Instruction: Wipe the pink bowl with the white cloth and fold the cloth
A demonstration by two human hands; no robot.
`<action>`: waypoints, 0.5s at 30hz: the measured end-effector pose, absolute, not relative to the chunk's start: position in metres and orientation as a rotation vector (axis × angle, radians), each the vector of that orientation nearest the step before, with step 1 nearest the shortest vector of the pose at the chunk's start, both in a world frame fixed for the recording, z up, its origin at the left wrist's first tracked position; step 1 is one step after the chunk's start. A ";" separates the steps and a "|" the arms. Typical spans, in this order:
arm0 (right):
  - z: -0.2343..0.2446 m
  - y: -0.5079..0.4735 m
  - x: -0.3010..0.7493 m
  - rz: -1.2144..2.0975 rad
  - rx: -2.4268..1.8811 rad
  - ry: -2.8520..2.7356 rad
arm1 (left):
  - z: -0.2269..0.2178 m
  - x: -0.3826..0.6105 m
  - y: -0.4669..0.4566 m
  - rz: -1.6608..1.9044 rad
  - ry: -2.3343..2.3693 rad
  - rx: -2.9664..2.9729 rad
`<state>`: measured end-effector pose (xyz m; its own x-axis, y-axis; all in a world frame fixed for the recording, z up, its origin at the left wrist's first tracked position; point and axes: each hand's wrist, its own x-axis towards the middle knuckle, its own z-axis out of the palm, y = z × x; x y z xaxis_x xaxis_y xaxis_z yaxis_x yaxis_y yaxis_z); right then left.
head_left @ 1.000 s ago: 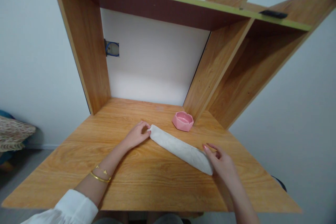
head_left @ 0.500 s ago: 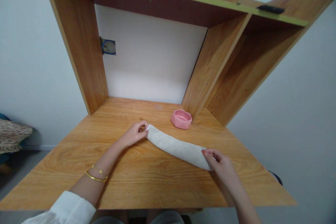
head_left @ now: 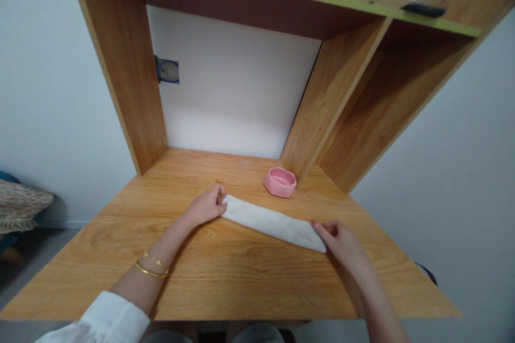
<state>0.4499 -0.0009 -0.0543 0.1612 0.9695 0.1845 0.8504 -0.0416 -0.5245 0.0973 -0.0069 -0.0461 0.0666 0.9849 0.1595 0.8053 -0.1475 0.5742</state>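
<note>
Patterned cloth (head_left: 24, 204) only partly visible.

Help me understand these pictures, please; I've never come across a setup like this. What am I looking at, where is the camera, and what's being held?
There is no machine here, just a person's two bare hands. Every picture comes from one camera worn on their head, looking forward and down. The left hand pinches one end of a long pale cloth strip; the right hand has its fingers at the other end. Whether the strip's middle touches the wooden desktop is hard to tell. Beyond it, a pink faceted bowl stands on the desktop, near an upright wooden divider.
</note>
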 end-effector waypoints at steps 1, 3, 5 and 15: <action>-0.054 -0.002 0.454 0.354 -1.961 -1.731 | -0.043 0.098 -0.008 0.750 1.817 2.042; -0.053 -0.005 0.459 0.450 -2.021 -1.766 | -0.037 0.102 -0.012 0.798 1.832 2.123; -0.052 -0.007 0.459 0.509 -2.044 -1.763 | -0.030 0.109 -0.016 0.853 1.718 2.250; -0.054 -0.010 0.449 0.638 -1.865 -1.648 | -0.027 0.176 -0.024 0.485 1.380 2.632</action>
<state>0.4492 -0.0102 -0.0540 0.1292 0.9915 0.0159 0.7225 -0.0831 -0.6864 0.1758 -0.0236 -0.0269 0.5303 0.8186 0.2207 0.7766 -0.5734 0.2609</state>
